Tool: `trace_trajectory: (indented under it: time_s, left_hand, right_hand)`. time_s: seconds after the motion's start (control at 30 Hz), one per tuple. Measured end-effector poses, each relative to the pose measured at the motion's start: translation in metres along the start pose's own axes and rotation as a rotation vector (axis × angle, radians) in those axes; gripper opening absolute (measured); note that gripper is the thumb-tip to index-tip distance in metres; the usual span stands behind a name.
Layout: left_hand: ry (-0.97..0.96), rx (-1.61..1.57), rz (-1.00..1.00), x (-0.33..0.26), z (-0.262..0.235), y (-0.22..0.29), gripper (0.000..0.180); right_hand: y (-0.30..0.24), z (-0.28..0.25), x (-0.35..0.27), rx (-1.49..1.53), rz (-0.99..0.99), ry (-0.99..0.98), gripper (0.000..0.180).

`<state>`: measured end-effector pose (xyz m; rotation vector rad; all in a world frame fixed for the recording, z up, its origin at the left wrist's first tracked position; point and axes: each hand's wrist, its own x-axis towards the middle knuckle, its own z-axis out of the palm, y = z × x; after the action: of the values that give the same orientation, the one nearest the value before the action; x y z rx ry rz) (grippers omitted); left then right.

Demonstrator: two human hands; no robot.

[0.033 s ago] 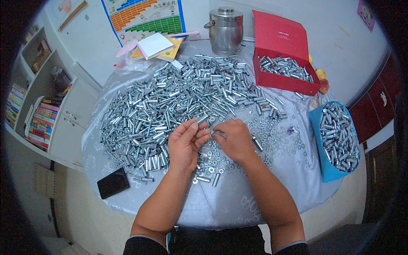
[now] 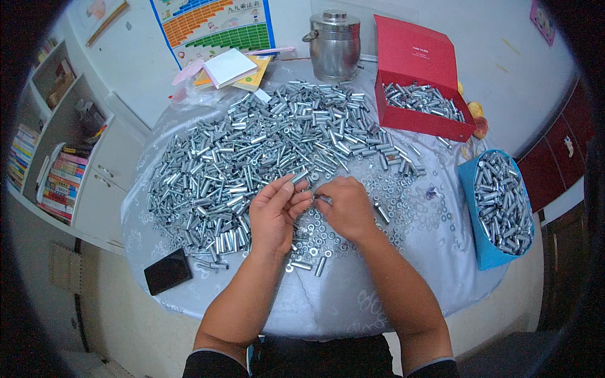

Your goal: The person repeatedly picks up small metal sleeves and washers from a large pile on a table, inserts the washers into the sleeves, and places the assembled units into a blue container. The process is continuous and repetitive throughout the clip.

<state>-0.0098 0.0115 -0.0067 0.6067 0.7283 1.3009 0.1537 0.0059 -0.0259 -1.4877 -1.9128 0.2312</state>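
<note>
Pinching a short metal sleeve point(image 2: 301, 177) between thumb and fingertips, the left hand point(image 2: 275, 214) sits curled at the middle of the round table point(image 2: 441, 277), meeting the right hand point(image 2: 346, 208) just off its three o'clock side. The right hand is closed with its knuckles up, fingertips pressed toward the left; what it grips is hidden under the fingers, probably a small washer or bolt, though I cannot tell for sure.

Directly beneath both hands lies a loose scatter of washers point(image 2: 315, 242), and from nine o'clock round to twelve o'clock spreads a big heap of silvery sleeves point(image 2: 252, 151). That crowding is the main risk: a sleeve that slips from the pinch would drop into the heap and be lost among identical pieces, and a small part fumbled by the right hand would vanish among the washers.

A forearm sweeping outward could push pieces off the table's near edge at six o'clock, where the cloth hangs over. The black phone point(image 2: 167, 271) at eight o'clock lies right at the rim and could be knocked down by the left elbow.

At three o'clock the blue box point(image 2: 469, 189) of finished-looking pieces overhangs the edge; a bump from the right arm might tip it. The red box point(image 2: 422, 123) at one o'clock and steel pot point(image 2: 333, 44) at twelve o'clock sit well apart from the hands.
</note>
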Motion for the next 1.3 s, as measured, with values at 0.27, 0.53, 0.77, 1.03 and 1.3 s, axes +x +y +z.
trace_trajectory:
  time_s: [0.27, 0.53, 0.77, 1.03, 1.3]
  left_hand:
    - [-0.01, 0.016, -0.026, 0.0, -0.002, -0.003, 0.023]
    - [-0.155, 0.034, -0.218, -0.008, 0.005, -0.005, 0.026]
    - [-0.2, 0.062, -0.223, -0.01, 0.007, -0.007, 0.025]
    - [-0.219, 0.078, -0.235, -0.011, 0.006, -0.008, 0.024]
    - [-0.197, -0.005, -0.28, -0.01, 0.004, -0.007, 0.025]
  right_hand:
    - [-0.001, -0.005, 0.002, -0.254, -0.051, 0.06, 0.017]
    - [-0.02, -0.05, -0.016, 0.98, 0.519, 0.187, 0.019]
    - [-0.018, -0.048, -0.021, 1.028, 0.493, 0.124, 0.017]
    - [-0.02, -0.045, -0.021, 1.099, 0.529, 0.201, 0.013]
    - [-0.028, -0.044, -0.026, 0.959, 0.421, 0.232, 0.015]
